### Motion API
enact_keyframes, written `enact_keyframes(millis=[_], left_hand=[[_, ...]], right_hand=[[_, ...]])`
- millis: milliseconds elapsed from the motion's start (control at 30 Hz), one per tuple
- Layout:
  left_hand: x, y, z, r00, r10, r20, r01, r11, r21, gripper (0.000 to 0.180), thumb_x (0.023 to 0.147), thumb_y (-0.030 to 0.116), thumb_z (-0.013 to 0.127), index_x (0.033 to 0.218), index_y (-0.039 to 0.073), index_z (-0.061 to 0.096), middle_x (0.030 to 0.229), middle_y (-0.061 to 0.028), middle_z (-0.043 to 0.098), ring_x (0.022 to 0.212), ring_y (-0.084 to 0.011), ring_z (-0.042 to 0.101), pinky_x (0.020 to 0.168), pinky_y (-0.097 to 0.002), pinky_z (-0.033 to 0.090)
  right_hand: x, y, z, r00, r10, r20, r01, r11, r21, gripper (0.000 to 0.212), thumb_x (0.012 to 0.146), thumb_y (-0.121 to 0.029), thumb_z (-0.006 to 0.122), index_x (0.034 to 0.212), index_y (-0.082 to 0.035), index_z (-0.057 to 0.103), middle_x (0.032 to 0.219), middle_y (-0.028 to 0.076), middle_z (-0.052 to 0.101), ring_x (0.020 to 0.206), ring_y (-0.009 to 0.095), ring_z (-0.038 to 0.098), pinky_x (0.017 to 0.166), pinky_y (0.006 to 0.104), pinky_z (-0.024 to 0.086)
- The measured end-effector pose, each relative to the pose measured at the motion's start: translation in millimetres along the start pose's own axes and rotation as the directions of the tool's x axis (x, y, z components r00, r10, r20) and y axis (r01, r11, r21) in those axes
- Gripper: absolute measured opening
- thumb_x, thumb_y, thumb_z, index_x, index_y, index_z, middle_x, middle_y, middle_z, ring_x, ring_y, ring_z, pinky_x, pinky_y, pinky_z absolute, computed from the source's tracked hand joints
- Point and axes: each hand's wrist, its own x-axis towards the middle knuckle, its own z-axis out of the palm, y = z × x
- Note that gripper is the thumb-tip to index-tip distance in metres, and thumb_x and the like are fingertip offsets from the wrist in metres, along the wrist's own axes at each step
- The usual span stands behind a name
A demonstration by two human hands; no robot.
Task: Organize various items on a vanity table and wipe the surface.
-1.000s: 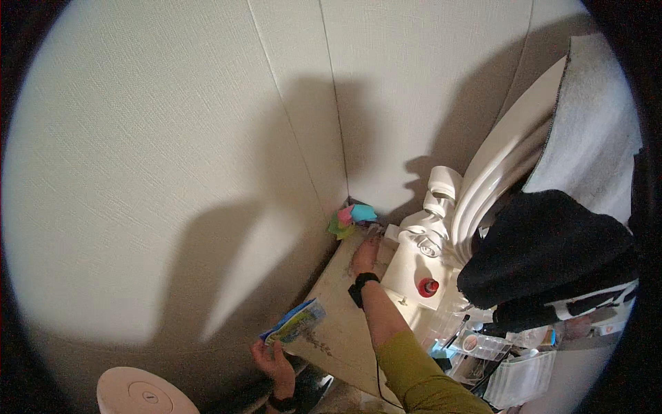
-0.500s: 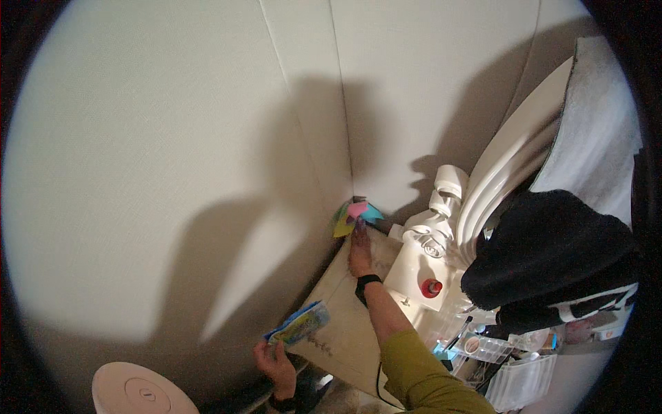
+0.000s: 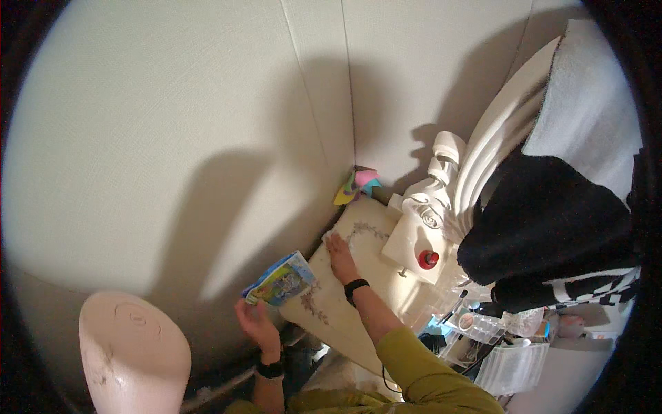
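Observation:
My left hand (image 3: 258, 327) grips a flat blue, green and yellow printed packet (image 3: 281, 279) by its lower left corner, above the table's left edge. The packet's contents are hidden. My right hand (image 3: 340, 260) lies on the cream table (image 3: 372, 276), fingers pressed onto a small white wipe (image 3: 329, 237) near the wall-side edge. Only a little of the wipe shows around the fingertips. Beyond that hand, a yellow, pink and turquoise folded piece (image 3: 357, 185) stands in the wall corner.
A white mirror stand (image 3: 431, 200) with carved roses rises at the right, with a red-capped bottle (image 3: 427, 259) on its base. Black cloth (image 3: 538, 228) hangs beside it. Clear organizer boxes (image 3: 510, 366) crowd the lower right. A pale rounded object (image 3: 134, 345) stands at lower left.
My right hand has drawn back from the colourful piece in the corner, toward me and left along the tabletop. My left hand has raised the packet, turning its printed side more into view.

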Motion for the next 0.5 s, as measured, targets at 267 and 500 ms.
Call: enact_keyframes(millis=[267,500], left_hand=[[-2,9,-3,1.000,0.008,-0.007,-0.008,1.000,0.023,0.024,0.081,0.001,0.055,0.104,-0.001,0.046,0.098,-0.0074,0.052,0.093,-0.0163,0.049,0.083,-0.0306,0.038],[3,23,-2,0.998,0.059,-0.008,-0.059,0.994,-0.092,0.024,0.081,0.003,0.056,0.103,0.001,0.046,0.094,-0.0053,0.052,0.090,-0.0156,0.049,0.081,-0.0303,0.039]], right_hand=[[-68,-48,21,0.985,-0.083,0.153,0.103,0.986,-0.130,0.049,0.080,-0.003,0.043,0.128,0.000,0.033,0.136,0.019,0.028,0.126,0.032,0.025,0.105,0.0377,0.021],[-125,-98,5,0.970,-0.133,0.203,0.102,0.982,0.156,0.046,0.076,0.004,0.042,0.121,-0.001,0.042,0.130,0.018,0.036,0.123,0.034,0.030,0.104,0.0382,0.024]])
